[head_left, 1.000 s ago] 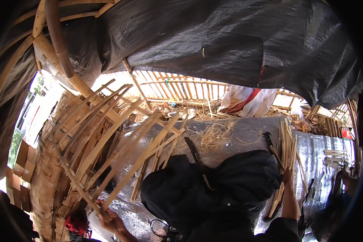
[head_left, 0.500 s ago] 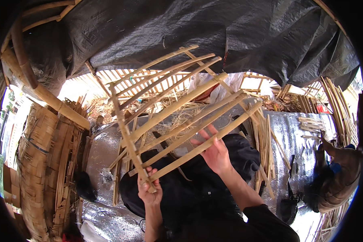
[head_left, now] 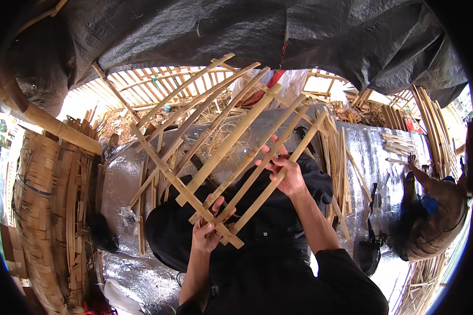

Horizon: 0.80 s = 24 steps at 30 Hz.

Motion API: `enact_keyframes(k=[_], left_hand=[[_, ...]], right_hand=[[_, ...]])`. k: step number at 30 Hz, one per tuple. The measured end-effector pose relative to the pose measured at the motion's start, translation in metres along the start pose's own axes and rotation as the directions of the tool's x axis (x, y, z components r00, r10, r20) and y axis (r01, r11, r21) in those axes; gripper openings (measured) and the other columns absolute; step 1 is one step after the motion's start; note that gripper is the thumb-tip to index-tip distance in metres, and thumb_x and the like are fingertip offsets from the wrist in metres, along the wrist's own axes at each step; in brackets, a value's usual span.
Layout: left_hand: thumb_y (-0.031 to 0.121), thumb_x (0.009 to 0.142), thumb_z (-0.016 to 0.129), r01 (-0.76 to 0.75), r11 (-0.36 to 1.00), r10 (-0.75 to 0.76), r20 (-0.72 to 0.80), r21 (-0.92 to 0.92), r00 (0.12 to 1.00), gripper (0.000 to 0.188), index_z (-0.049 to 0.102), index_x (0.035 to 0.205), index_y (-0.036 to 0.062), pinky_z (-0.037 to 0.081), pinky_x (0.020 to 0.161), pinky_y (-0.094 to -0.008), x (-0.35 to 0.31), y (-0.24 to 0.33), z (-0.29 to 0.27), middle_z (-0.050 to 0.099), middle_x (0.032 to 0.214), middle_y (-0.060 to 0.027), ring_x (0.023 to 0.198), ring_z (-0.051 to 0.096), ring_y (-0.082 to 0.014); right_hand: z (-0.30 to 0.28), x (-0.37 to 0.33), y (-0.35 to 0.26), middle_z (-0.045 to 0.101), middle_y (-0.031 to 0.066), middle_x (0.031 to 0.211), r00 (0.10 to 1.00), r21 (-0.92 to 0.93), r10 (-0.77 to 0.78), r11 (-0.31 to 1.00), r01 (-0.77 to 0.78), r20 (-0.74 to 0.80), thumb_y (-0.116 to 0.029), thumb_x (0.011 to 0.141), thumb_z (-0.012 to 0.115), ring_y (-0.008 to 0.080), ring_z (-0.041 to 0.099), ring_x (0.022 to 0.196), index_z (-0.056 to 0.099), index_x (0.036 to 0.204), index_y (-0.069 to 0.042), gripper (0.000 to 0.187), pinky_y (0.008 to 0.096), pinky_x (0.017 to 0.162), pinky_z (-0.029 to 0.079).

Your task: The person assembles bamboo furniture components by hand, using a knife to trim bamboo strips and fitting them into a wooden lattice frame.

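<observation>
A lattice of bamboo slats (head_left: 231, 140) is tilted up in front of me, with several long slats fixed across two crosspieces. My left hand (head_left: 207, 227) is closed round the near crosspiece, close to its lower right end, with fingers reaching between the slat ends. On the right side, my right hand (head_left: 288, 170) grips the outermost slat, thumb on it and fingers curled through the gap beside it. The lattice's far crosspiece (head_left: 278, 95) runs under the upper slat ends. My dark-clothed legs (head_left: 320, 186) lie below it.
Loose bamboo strips (head_left: 337, 168) lie right of my legs on a silvery sheet (head_left: 358, 152). Woven bamboo rolls (head_left: 37, 210) stand at left. Another person (head_left: 436, 220) sits at far right. Black tarpaulin (head_left: 236, 31) hangs overhead, and shavings (head_left: 215, 155) lie ahead.
The lattice has turned and its near end has swung right and down. My left hand has shifted along the crosspiece, and my right hand has gone from spread fingers to gripping the outer slat.
</observation>
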<state>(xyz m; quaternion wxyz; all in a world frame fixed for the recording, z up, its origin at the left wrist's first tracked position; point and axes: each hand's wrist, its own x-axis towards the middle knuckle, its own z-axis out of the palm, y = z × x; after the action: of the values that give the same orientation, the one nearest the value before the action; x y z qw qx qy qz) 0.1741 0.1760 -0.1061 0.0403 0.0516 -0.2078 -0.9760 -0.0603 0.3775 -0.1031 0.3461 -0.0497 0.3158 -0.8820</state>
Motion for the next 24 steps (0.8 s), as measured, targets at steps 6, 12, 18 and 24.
enact_keyframes(k=[6, 12, 18, 24], left_hand=[[0.005, 0.088, 0.062, 0.206, 0.975, -0.190, -0.164, 0.086, 0.968, 0.065, 0.041, 0.149, 0.0088, 0.051, 0.101, -0.0570, -0.005, -0.016, -0.025, 0.045, 0.152, -0.0148, 0.126, 0.058, -0.0367], [0.013, 0.093, 0.059, 0.099, 0.941, 0.070, -0.472, 0.324, 0.879, 0.052, 0.050, 0.142, 0.0010, 0.056, 0.079, -0.0426, -0.008, -0.046, -0.022, 0.063, 0.129, -0.0089, 0.093, 0.070, -0.0302], [0.010, 0.093, 0.059, 0.148, 0.915, 0.098, -0.563, 0.375, 0.821, 0.048, 0.053, 0.140, 0.0003, 0.057, 0.074, -0.0399, -0.009, -0.045, -0.003, 0.067, 0.118, -0.0123, 0.087, 0.071, -0.0302], [0.005, 0.091, 0.061, 0.149, 0.933, 0.105, -0.644, 0.328, 0.758, 0.047, 0.053, 0.137, -0.0011, 0.060, 0.072, -0.0386, -0.007, -0.037, -0.012, 0.063, 0.129, -0.0118, 0.086, 0.072, -0.0317]], right_hand=[[-0.032, 0.007, -0.004, 0.054, 0.0088, 0.143, 0.988, -0.122, 0.109, 0.988, -0.095, 0.114, -0.002, 0.090, 0.050, 0.0345, 0.065, 0.118, 0.020, 0.161, -0.023, 0.080, 0.0261, 0.059, 0.056], [-0.054, 0.008, 0.017, 0.054, 0.0095, 0.145, 0.978, -0.131, 0.208, 0.970, -0.205, 0.009, -0.002, 0.090, 0.054, 0.0327, 0.066, 0.115, 0.021, 0.161, -0.023, 0.081, 0.0284, 0.067, 0.056], [-0.078, -0.019, 0.034, 0.067, 0.0178, 0.126, 0.814, -0.208, 0.275, 0.880, -0.428, -0.511, -0.023, 0.094, 0.068, 0.0314, 0.072, 0.094, 0.038, 0.148, -0.001, 0.066, 0.0398, 0.079, 0.058], [-0.036, -0.080, 0.037, 0.062, 0.0165, 0.106, 0.979, -0.974, -0.170, -0.177, -0.141, -0.110, -0.022, 0.094, 0.064, 0.0329, 0.068, 0.095, 0.054, 0.140, -0.008, 0.049, 0.0420, 0.083, 0.056]])
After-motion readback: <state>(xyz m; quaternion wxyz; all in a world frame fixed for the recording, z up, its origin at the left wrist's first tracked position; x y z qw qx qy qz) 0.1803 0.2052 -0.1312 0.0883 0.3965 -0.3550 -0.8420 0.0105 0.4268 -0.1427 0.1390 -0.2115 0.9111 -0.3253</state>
